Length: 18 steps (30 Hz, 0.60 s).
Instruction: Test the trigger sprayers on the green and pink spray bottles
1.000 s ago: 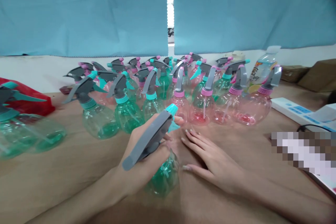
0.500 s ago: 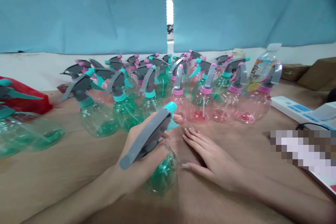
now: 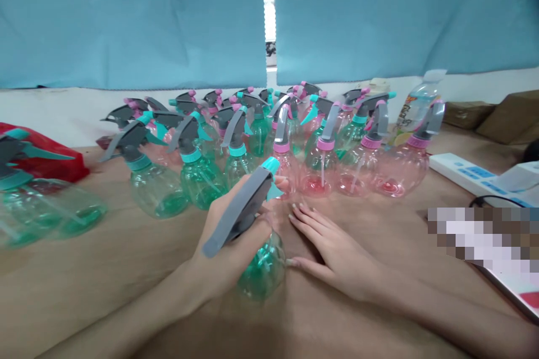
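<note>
My left hand [image 3: 231, 235] is closed around the neck of a green spray bottle [image 3: 263, 269] with a grey and turquoise trigger head. The bottle stands tilted slightly, low in the middle of the view; whether its base touches the table cannot be made out. Flat on the table to its right lies my right hand [image 3: 332, 249], fingers stretched out, the thumb tip close to the bottle's side. Just beyond both hands stand pink spray bottles [image 3: 318, 171] and green spray bottles [image 3: 202, 179] in rows, with grey trigger heads.
More green spray bottles [image 3: 29, 207] stand at the left before a red bag [image 3: 54, 151]. A labelled clear drink bottle [image 3: 415, 106], a white power strip [image 3: 463, 174], a cardboard box [image 3: 511, 118] and a partly blurred flat object [image 3: 484, 241] are at the right. A blue curtain [image 3: 126, 22] hangs behind.
The held spray bottle has shifted slightly up and away from me with my left hand. My right hand stays flat, its thumb now nearer the bottle. The view has moved a little.
</note>
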Motion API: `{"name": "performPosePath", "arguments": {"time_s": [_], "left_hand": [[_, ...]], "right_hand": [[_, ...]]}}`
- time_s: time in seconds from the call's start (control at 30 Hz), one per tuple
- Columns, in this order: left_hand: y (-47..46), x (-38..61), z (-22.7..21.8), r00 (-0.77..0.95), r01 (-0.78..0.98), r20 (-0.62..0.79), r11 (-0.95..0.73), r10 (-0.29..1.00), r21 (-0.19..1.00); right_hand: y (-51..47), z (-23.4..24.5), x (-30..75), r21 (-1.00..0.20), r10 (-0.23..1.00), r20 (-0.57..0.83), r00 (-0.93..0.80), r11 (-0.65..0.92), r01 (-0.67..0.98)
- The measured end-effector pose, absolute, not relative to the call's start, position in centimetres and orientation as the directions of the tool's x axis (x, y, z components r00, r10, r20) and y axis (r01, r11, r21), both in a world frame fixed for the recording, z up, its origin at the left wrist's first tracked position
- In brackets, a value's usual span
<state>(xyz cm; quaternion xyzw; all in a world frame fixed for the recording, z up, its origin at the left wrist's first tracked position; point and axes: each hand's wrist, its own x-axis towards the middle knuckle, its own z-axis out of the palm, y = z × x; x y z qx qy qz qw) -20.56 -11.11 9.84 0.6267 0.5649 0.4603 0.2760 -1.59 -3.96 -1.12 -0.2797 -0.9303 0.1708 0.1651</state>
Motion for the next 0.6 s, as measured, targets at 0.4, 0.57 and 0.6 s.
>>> {"name": "performPosePath", "arguments": {"time_s": [0.4, 0.57, 0.6], "left_hand": [[-10.4, -19.1, 9.1, -0.102, 0.464, 0.355, -0.271, 0.93, 0.843], [-10.3, -19.6, 8.9, -0.055, 0.496, 0.355, -0.283, 0.933, 0.821], [-10.3, -19.6, 8.9, -0.049, 0.497, 0.356, -0.286, 0.933, 0.819]], "right_hand": [[-4.0, -1.2, -1.5, -0.407, 0.564, 0.251, -0.787, 0.799, 0.443], [-3.9, -1.7, -1.4, -0.413, 0.56, 0.285, -0.778, 0.804, 0.427], [-3.8, -1.7, -1.4, -0.413, 0.557, 0.284, -0.78, 0.806, 0.425]]}}
